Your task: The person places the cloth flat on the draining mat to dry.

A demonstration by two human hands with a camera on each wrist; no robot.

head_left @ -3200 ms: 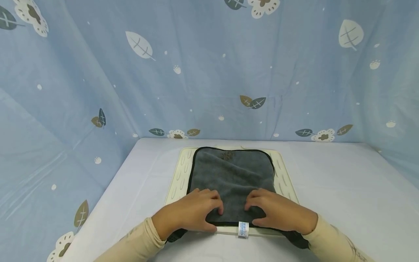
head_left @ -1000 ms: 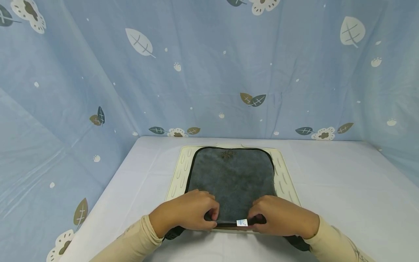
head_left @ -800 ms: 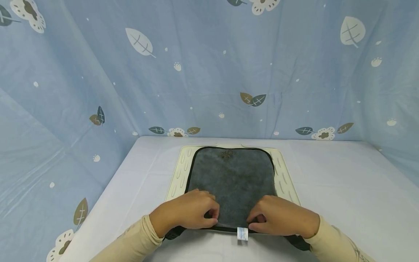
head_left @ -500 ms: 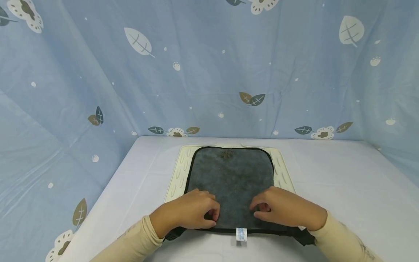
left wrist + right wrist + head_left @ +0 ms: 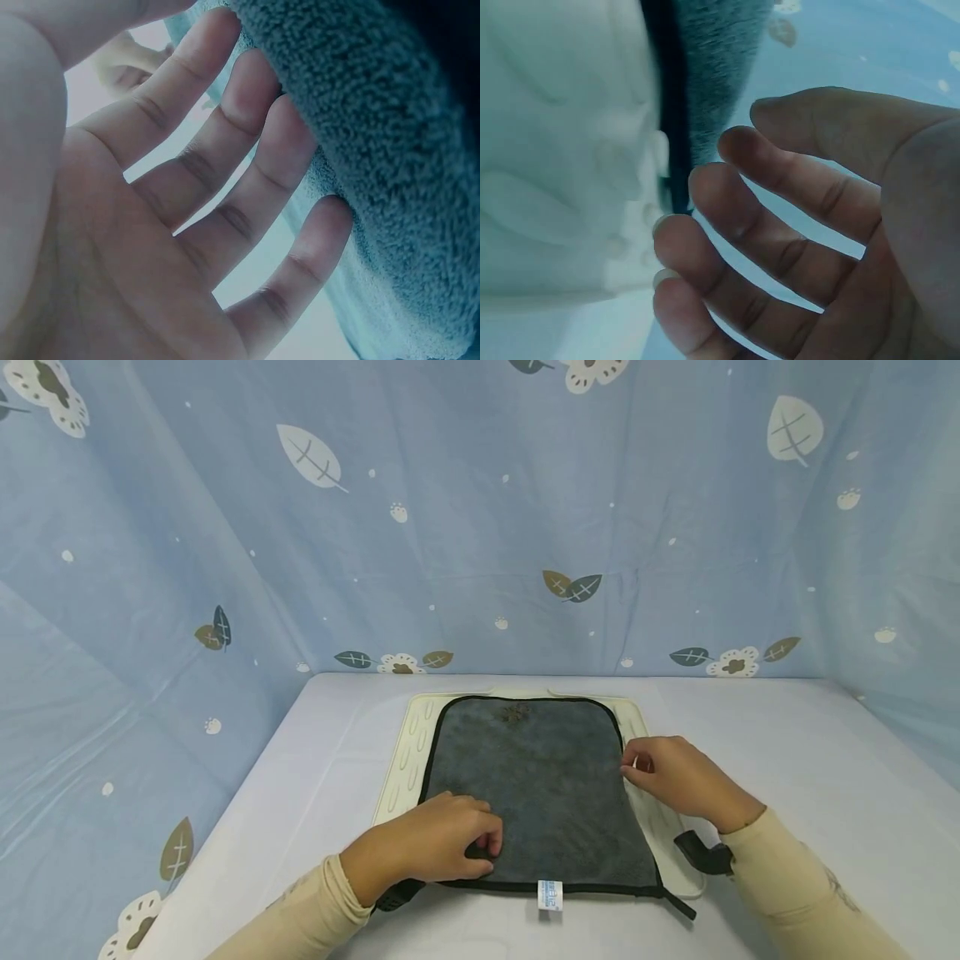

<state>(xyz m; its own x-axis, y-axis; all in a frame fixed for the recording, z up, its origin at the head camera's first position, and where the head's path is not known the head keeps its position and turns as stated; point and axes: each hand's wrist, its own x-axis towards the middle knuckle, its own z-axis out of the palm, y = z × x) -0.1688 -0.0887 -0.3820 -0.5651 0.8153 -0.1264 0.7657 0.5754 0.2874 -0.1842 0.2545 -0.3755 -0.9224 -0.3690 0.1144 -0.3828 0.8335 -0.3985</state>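
Observation:
A dark grey towel (image 5: 536, 785) with black edging lies spread over a cream board (image 5: 408, 752) with raised oval ridges. Near its far edge is a brownish patch (image 5: 514, 713), and a white label (image 5: 550, 895) hangs from the near edge. My left hand (image 5: 438, 839) rests on the towel's near left part, its fingertips against the pile (image 5: 375, 150) in the left wrist view. Beside the towel's right edge, my right hand (image 5: 686, 777) hovers over the board, fingers loosely bent. The right wrist view shows a gap between thumb and fingers (image 5: 742, 199), with nothing held.
A white-covered table (image 5: 787, 760) extends on both sides of the board. Blue patterned fabric (image 5: 480, 527) hangs behind and to the left. A black strip (image 5: 678, 904) sticks out from the towel's near right corner. A black wrist mount (image 5: 703, 853) sits under the right sleeve.
The towel's wrinkles have flattened, and its near edge now covers the board's near rim. My right hand has left that edge and moved up and right; the left has stayed nearly in place.

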